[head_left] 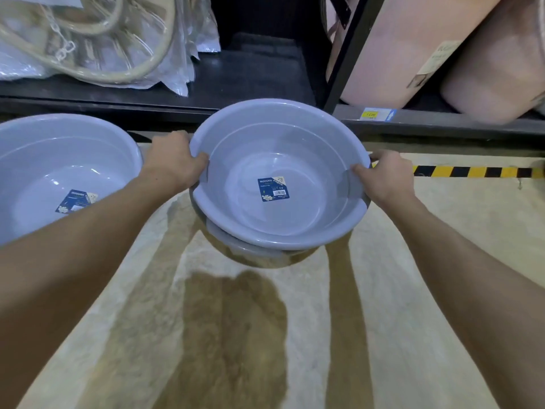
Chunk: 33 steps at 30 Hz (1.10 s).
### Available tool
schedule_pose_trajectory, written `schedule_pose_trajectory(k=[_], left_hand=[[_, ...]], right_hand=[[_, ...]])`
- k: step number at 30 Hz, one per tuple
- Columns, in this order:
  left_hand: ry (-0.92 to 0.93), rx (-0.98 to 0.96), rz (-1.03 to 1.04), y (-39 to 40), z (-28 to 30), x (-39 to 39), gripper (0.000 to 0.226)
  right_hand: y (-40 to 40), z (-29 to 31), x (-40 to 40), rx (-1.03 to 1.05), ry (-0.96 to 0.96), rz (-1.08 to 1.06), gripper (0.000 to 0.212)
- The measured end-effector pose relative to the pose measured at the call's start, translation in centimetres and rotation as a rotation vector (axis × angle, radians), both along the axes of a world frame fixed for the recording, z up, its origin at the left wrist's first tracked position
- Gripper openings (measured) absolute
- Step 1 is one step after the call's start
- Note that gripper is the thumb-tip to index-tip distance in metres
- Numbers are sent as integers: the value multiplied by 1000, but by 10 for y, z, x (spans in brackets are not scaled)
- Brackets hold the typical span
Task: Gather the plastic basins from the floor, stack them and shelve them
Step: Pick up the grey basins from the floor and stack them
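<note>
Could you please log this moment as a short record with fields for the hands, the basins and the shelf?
held item: stack of grey-blue round plastic basins, at least two nested, blue label inside the top one
left hand: left hand grips the stack's left rim
right hand: right hand grips the right rim
stack position: lifted above the beige floor, in front of the shelf
other basin: larger grey-blue plastic basin at left, apart from the stack
shelf: dark metal shelf, bare patch behind the stack; plastic-wrapped goods at left
</note>
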<state>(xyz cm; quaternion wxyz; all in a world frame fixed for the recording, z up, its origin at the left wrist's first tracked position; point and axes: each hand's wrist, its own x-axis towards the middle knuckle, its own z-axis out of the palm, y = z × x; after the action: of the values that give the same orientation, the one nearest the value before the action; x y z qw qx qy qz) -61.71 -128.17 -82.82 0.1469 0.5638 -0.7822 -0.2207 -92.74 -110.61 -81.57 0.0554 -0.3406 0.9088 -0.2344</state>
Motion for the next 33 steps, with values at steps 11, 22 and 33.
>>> schedule_pose_trajectory(k=[11, 22, 33], left_hand=[[-158, 25, 49, -7, -51, -2, 29], [-69, 84, 32, -5, -77, 4, 35], [269, 430, 172, 24, -78, 15, 42]], right_hand=[[-11, -56, 5, 124, 30, -22, 28], [-13, -80, 10, 207, 10, -33, 39], [7, -89, 21, 147, -228, -15, 45]])
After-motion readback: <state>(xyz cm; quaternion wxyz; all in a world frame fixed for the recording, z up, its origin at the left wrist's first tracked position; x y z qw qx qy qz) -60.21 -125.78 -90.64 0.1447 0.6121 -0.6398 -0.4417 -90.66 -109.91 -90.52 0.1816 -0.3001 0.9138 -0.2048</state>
